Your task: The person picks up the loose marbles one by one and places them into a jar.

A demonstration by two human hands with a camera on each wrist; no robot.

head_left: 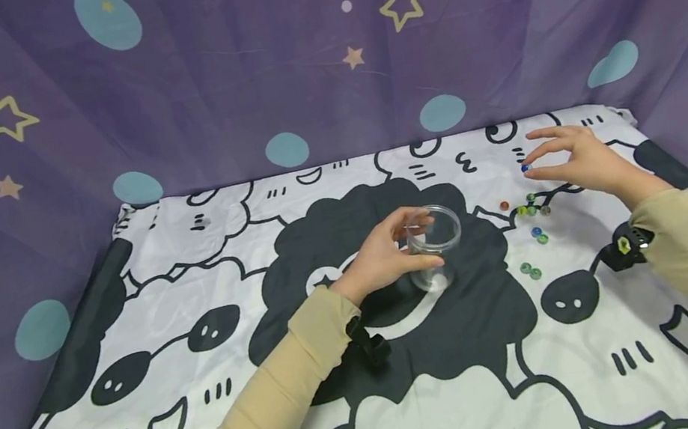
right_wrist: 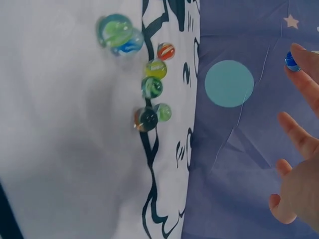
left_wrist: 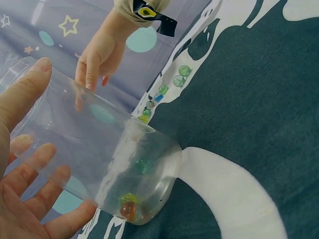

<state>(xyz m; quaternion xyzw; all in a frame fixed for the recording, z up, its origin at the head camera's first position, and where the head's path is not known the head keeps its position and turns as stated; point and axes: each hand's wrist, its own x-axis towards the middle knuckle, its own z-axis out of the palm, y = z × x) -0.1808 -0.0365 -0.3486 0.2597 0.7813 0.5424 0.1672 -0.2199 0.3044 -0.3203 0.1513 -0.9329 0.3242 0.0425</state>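
Our left hand [head_left: 384, 257] wraps its grip round a clear jar [head_left: 436, 243], a few marbles [left_wrist: 128, 210] inside; to its right, loose marbles [head_left: 532, 210] lie on the counter [head_left: 420, 422], and beyond them our right hand [head_left: 575, 164] pinches a blue marble [head_left: 525, 168] in its grip.

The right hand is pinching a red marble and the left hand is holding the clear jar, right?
Almost: the marble the right hand pinches is blue, not red, as the right wrist view shows. The left hand does hold the clear jar.

marbles on cloth [head_left: 420, 422]: 9 [head_left: 531, 210] | blue marble [head_left: 525, 168] in right fingers [head_left: 548, 149]: 1 | clear jar [left_wrist: 117, 134]: 1
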